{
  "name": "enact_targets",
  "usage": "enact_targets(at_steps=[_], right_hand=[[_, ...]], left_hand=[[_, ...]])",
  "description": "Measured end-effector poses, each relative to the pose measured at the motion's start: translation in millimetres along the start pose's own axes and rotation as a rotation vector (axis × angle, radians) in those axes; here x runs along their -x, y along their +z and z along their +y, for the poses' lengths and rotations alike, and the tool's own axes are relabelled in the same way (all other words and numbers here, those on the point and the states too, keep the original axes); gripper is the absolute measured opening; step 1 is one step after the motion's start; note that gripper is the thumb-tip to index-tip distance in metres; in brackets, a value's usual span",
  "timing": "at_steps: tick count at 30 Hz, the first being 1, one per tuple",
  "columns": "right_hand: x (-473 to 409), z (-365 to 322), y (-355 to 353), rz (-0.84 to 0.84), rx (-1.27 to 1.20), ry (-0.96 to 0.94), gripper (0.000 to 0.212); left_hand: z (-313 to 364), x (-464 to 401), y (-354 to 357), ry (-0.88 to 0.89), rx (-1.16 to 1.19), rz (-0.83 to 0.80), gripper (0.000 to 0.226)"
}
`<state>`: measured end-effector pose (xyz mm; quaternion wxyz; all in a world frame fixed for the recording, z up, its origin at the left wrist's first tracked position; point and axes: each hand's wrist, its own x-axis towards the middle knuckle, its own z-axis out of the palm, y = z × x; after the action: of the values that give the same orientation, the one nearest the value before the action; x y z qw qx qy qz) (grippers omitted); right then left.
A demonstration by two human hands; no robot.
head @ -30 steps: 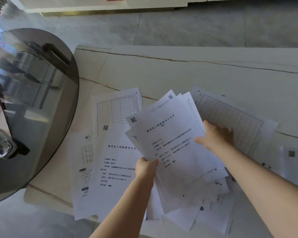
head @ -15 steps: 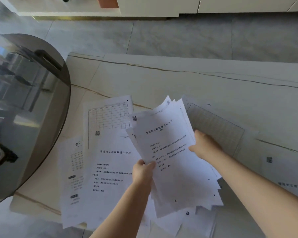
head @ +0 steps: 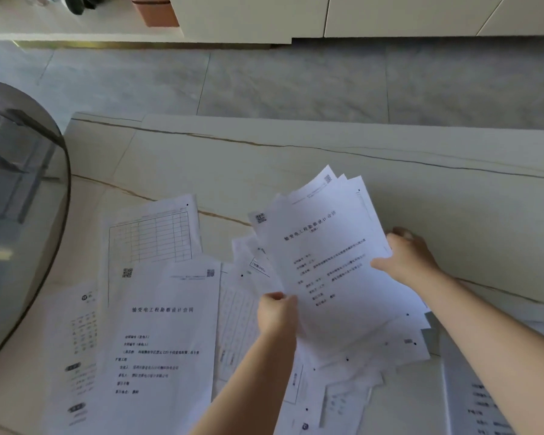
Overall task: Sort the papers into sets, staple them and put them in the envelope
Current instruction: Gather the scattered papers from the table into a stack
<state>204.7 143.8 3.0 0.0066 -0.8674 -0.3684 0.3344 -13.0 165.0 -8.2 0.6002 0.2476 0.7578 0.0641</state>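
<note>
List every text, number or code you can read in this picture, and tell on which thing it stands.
"输变电工程勘察设计合同": title on the flat cover sheet.
The same title, it seems, but blurred: top sheet of the held stack, gripped by the left hand and right hand.
QR codes: not decodable.
Body lines and the table sheet: too small to read.

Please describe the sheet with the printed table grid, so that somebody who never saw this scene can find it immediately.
Start at the pale stone table with thin dark veins, then go to the loose papers near its left end, beside the round glass tabletop. The grid sheet lies flat at the far edge of that pile. Only it shows a large ruled table with empty cells; its neighbours carry text lines.
</note>
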Motion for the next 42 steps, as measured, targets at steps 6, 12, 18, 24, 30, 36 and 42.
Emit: enact_targets(at_steps=[6, 12, 18, 24, 30, 36, 42], right_hand=[[0, -1, 5, -0.037, 0.160, 0.106, 0.063], [6, 11, 3, -0.097, 0.088, 0.058, 0.039], [14, 16, 2, -0.122, -0.143, 0.064, 0.041], [19, 16, 2, -0.199, -0.450, 0.158, 0.059], [36, 9, 1, -0.269, -0.430, 0.006, 0.015], [58, 18, -33, -0.278, -0.485, -0.058, 0.029], [91, 34, -87, -0.197, -0.653, -0.014, 0.027]], left_hand=[[0, -5, 11, -0.081, 0.015, 0.193, 0.040], [8, 8, 4, -0.090, 0.190, 0.351, 0.062], [4, 9, -4, -0.087, 0.218, 0.242, 0.023], [6, 15, -2, -0.073, 0.236, 0.082, 0.008], [0, 20, -6, 0.013, 0.114, -0.035, 0.011], [-8, 39, -14, 0.116, 0.050, -0.096, 0.014], [-14, 64, -12, 0.238, -0.092, -0.192, 0.021]])
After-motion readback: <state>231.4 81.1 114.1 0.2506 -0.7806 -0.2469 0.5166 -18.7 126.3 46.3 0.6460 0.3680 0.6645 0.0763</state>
